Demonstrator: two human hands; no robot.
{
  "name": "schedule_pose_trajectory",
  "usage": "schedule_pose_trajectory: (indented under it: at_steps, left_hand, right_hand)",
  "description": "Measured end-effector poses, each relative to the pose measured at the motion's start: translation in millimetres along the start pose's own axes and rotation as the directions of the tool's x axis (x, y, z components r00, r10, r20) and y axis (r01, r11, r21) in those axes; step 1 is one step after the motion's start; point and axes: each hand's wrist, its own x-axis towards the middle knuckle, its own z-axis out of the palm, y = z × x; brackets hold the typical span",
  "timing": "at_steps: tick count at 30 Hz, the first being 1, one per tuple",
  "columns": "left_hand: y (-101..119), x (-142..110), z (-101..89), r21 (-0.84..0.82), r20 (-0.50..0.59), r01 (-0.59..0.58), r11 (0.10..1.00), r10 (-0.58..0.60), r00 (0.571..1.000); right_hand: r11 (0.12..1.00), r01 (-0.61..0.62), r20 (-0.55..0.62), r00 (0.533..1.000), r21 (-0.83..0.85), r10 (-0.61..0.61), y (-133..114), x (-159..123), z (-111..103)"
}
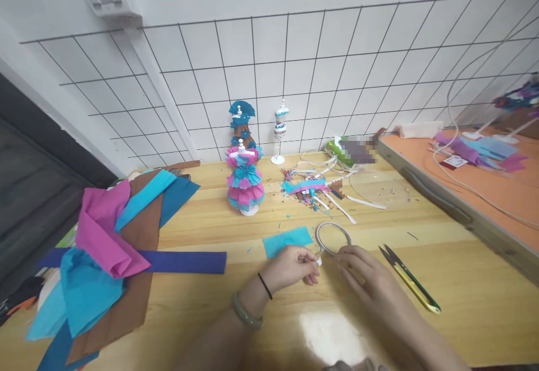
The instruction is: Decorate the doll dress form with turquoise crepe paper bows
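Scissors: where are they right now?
In the head view, the scissors lie on the table, right of centre, just to the right of the person's right hand.

white cable [448,93] trails across an orange tabletop [511,187]

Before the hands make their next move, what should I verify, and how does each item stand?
1. Turquoise rectangular paper piece lying on the pale wooden table: ok.
2. Pale grey ring-shaped roll within the right hand's reach: ok, fingertips at its rim.
3. Small white scrap gripped by the left hand: cannot tell; it shows at the fingertips.
4. Yellow-and-green-handled scissors apart from both hands: ok.
5. Scissors closed: not ok, blade tips apart.
6. Pink-and-turquoise ruffled paper dress upright: ok.
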Motion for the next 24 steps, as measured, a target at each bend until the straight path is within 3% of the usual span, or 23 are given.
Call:
schedule_pose_trajectory:
  at_steps: [5,16,24]
  left_hand:
    - [-3.5,1.4,2.1,0.03,-0.003,-0.013,0.999,0.013,1.0]
    - [-7.7,3.5,4.1,0.071,-0.004,-0.024,0.997,0.024,1.0]
    - [-5.5,3.2,2.5,0.067,0.004,-0.033,0.997,0.032,0.999]
  right_hand:
    - [0.999,0.001,0.007,1.0,-0.032,-0.001,-21.4,2.3,11.8]
    - [0.986,0.074,-0.028,0.996,-0.147,-0.079,-24.3,0.1,23.0]
    - [0.978,-0.173,-0.048,0.983,0.114,0.179,-22.7,-2.5,22.4]
